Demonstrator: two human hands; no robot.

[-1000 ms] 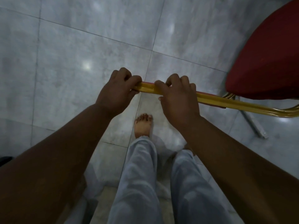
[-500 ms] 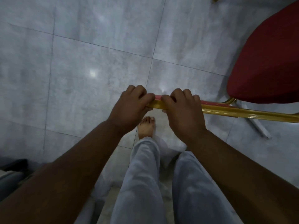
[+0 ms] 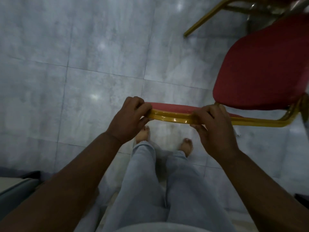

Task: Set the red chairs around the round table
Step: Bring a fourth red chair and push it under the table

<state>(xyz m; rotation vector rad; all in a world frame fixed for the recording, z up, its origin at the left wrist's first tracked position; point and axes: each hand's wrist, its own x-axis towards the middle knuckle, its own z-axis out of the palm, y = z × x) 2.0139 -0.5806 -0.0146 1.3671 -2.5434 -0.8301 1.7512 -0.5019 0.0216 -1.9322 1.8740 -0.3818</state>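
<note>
A red chair (image 3: 262,71) with a gold metal frame fills the right side of the head view, its padded seat tilted toward me. The top rail of its backrest (image 3: 172,113) runs across the middle, red padding above a gold edge. My left hand (image 3: 128,119) is closed around the rail's left end. My right hand (image 3: 212,124) grips the rail further right, near where it bends toward the seat. The round table is not in view.
A gold leg of a second chair (image 3: 205,17) slants across the top right corner. Grey floor tiles (image 3: 75,64) spread to the left and ahead. My bare feet (image 3: 185,146) stand under the rail. A grey-white object (image 3: 15,186) sits at the lower left edge.
My hands have slid apart along the backrest rail, the right one moving toward the seat. The view has tipped up, showing a second chair's leg, and both my feet now show.
</note>
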